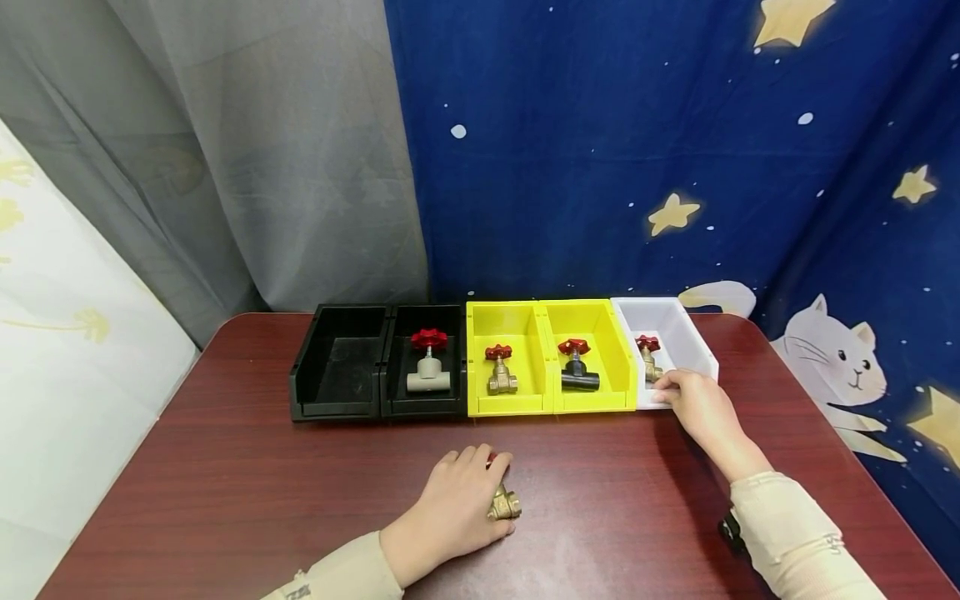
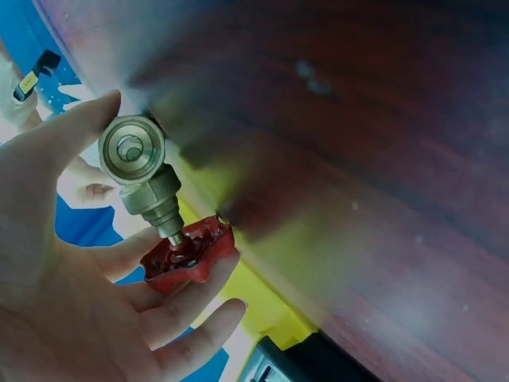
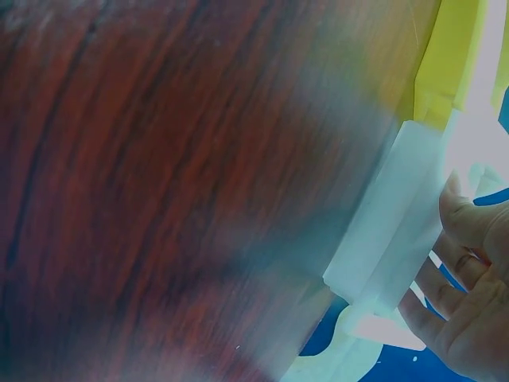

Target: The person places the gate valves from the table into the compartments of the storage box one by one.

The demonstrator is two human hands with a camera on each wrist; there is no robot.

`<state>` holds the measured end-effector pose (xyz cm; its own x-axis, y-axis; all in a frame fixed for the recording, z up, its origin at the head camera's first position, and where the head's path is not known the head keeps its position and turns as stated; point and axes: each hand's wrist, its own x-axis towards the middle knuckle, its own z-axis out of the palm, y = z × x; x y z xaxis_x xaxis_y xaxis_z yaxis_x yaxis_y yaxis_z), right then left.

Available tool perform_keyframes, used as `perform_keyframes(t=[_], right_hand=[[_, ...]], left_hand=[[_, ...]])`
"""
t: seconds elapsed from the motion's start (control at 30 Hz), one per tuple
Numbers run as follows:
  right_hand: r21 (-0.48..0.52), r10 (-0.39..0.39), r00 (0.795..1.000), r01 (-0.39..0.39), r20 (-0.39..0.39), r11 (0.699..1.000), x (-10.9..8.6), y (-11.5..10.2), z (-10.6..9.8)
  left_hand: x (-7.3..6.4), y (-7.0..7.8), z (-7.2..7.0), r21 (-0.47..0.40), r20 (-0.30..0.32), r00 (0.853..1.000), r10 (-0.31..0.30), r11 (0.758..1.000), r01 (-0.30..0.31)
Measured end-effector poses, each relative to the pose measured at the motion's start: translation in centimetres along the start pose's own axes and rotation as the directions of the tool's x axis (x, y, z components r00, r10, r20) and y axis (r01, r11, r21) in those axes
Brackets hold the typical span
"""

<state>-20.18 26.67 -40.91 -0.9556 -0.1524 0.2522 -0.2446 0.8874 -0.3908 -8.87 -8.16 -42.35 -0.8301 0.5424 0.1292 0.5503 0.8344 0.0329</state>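
Observation:
My left hand (image 1: 457,500) holds a brass gate valve (image 1: 504,504) low over the front of the table. In the left wrist view the thumb lies against its brass body (image 2: 134,151), and the fingers are at its red handwheel (image 2: 189,256). My right hand (image 1: 703,408) reaches over the front of the white bin (image 1: 693,346). Its fingertips are beside the lower body of another brass valve (image 1: 649,360) with a red handwheel, standing in that bin. The right wrist view hides this valve, so whether the fingers grip it is unclear.
Left of the white bin, two yellow bins hold a small brass valve (image 1: 502,379) and a black valve (image 1: 580,377). Further left, one black bin holds a grey valve (image 1: 428,375); the end black bin (image 1: 341,362) shows its bare floor. Curtains (image 1: 600,167) hang behind the table.

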Motion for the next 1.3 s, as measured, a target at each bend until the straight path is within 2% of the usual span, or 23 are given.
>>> perform_keyframes(t=[0.43, 0.77, 0.93, 1.13, 1.3], right_hand=[[-0.006, -0.009, 1.000, 0.009, -0.002, 1.000, 0.1, -0.1, -0.1], [-0.001, -0.021, 1.000, 0.021, -0.013, 1.000, 0.0, 0.0, -0.1], [-0.004, -0.020, 1.000, 0.020, -0.012, 1.000, 0.0, 0.0, -0.1], [-0.006, -0.015, 1.000, 0.015, -0.005, 1.000, 0.2, 0.1, -0.1], [-0.007, -0.006, 1.000, 0.006, 0.000, 1.000, 0.1, 0.1, 0.0]], left_hand=[[0.2, -0.4, 0.0, -0.025, -0.027, 0.999, 0.044, 0.999, -0.045], [0.1, -0.9, 0.1, 0.032, -0.094, 0.984, 0.150, 0.989, -0.148], [-0.1, -1.1, -0.6, 0.033, -0.138, 0.974, 0.178, 0.984, -0.175], [-0.6, -1.5, -2.0, -0.015, -0.163, 0.969, 0.188, 0.981, -0.193], [-1.3, -1.8, -2.8, -0.005, -0.197, 0.959, 0.201, 0.979, -0.206]])
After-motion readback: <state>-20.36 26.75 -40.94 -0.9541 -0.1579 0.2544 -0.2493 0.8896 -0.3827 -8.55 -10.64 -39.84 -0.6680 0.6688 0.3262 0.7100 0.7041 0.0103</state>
